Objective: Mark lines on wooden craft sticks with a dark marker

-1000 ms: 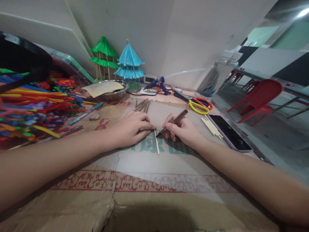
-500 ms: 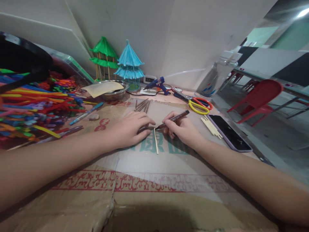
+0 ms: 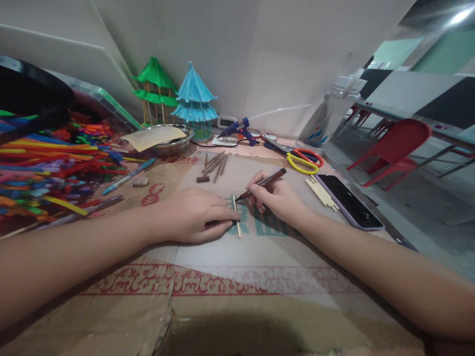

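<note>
A short pale wooden stick [image 3: 238, 230] lies on the clear sheet over the cardboard. My left hand [image 3: 195, 212] holds it down with the fingertips across its middle. In my right hand [image 3: 274, 198] is a brown marker [image 3: 267, 181], gripped like a pen, its dark tip at or very near the far end of the stick. The marker's brown cap [image 3: 203, 179] rests beyond my left hand, beside several brown-coloured sticks [image 3: 218, 164]. Several pale sticks [image 3: 321, 194] lie side by side to the right of my right hand.
Beside the pale sticks is a phone [image 3: 349, 201]. Scissors [image 3: 304, 160], a blue glue gun [image 3: 239, 131] and a metal bowl [image 3: 174, 146] line the back. Two pagoda models, green [image 3: 154, 89] and blue [image 3: 195, 99], stand behind. Colourful pipe cleaners [image 3: 48, 163] pile up at left.
My left hand has come down and nearer me, fingertips now on the stick's middle, uncovering the marker cap. The marker stays at the stick's far end. The view has shifted slightly.
</note>
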`<action>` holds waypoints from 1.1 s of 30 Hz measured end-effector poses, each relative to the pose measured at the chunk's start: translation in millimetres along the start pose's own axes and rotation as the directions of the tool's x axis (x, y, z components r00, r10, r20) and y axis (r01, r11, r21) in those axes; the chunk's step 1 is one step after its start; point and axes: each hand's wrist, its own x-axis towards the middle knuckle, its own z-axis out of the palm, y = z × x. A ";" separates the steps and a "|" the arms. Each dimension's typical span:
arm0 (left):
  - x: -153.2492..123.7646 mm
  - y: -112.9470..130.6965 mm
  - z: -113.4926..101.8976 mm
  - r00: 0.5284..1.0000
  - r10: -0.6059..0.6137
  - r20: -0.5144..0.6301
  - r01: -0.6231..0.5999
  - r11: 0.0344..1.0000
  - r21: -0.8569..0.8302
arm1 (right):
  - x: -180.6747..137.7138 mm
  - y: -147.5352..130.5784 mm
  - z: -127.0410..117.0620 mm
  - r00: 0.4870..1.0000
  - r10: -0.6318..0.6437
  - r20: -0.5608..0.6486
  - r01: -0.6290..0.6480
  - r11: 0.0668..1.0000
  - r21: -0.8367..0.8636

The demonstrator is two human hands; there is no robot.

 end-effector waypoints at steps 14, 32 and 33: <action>1.6 0.2 0.2 0.998 -0.047 0.049 0.051 0.995 -0.080 | 1.4 -1.2 0.8 1.000 -0.004 0.009 0.004 1.000 -0.004; 1.0 -0.3 0.5 0.996 -0.072 0.048 0.077 0.990 -0.116 | 0.2 -4.8 1.0 0.999 0.031 -0.005 -0.031 0.999 -0.012; 1.0 -0.1 0.3 0.996 -0.071 0.047 0.076 0.990 -0.117 | 0.3 -4.9 1.2 1.000 0.026 -0.012 -0.026 1.000 -0.011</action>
